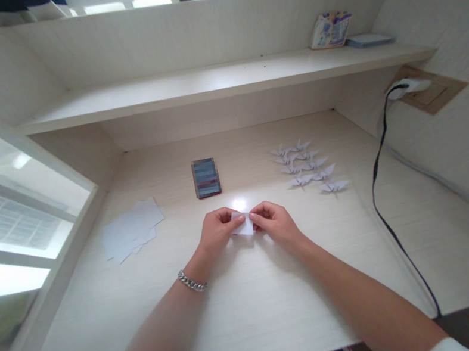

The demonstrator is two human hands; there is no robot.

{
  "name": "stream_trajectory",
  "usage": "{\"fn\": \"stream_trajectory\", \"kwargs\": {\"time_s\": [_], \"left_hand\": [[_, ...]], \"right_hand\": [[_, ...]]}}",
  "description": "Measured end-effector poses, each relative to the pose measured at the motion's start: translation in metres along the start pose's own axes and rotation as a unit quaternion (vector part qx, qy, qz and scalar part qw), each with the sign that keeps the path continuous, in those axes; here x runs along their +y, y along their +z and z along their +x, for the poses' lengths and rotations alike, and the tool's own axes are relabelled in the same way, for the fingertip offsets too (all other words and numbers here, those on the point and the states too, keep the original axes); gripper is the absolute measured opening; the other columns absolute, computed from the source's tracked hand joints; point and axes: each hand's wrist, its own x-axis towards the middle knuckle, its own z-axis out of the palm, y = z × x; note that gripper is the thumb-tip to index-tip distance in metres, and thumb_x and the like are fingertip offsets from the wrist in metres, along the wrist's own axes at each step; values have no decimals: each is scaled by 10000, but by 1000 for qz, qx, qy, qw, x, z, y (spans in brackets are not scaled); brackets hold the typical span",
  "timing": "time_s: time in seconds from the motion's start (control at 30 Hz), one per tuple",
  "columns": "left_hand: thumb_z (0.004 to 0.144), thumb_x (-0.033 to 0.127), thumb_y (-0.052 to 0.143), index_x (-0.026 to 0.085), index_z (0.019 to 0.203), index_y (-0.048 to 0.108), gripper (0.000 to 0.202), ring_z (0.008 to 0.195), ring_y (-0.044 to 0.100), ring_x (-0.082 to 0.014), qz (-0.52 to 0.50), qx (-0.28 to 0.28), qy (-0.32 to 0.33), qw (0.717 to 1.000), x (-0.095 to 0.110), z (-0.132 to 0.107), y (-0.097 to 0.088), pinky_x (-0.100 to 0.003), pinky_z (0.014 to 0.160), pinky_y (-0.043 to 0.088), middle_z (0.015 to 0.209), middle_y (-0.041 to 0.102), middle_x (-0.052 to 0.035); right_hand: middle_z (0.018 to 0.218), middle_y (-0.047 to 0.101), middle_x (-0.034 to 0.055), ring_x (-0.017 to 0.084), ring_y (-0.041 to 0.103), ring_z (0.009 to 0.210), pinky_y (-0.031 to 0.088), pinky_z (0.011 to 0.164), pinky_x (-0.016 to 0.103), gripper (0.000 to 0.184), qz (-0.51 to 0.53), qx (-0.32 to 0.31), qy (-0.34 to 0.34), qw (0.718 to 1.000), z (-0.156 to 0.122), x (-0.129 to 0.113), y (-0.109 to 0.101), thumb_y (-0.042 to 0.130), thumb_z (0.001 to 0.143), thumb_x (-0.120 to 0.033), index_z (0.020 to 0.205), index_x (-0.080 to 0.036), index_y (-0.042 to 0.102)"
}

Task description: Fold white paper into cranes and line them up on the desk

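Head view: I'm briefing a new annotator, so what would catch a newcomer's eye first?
At the centre of the desk, the left hand and right hand pinch a small white paper between their fingers. Behind and right lies a cluster of folded paper cranes; loose white sheets lie to the left.

No writing can be read here. The packet (330,29) on the shelf (218,81) carries blue and purple print, too small to make out. The phone (206,178) on the tabletop (255,293) shows only a blurred screen, with no legible letters or numbers.
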Motion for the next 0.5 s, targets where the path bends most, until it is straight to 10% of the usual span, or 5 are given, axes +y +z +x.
{"fn": "stream_trajectory", "kwargs": {"time_s": [0.5], "left_hand": [[686,395,663,96,749,652,305,530,512,-103,36,-61,-12,997,6,13,-5,-205,473,354,619,621,-46]], "right_hand": [[566,600,-5,137,585,542,480,529,257,246,-41,-23,47,998,16,-8,-7,669,665,-386,719,-167,571]]}}
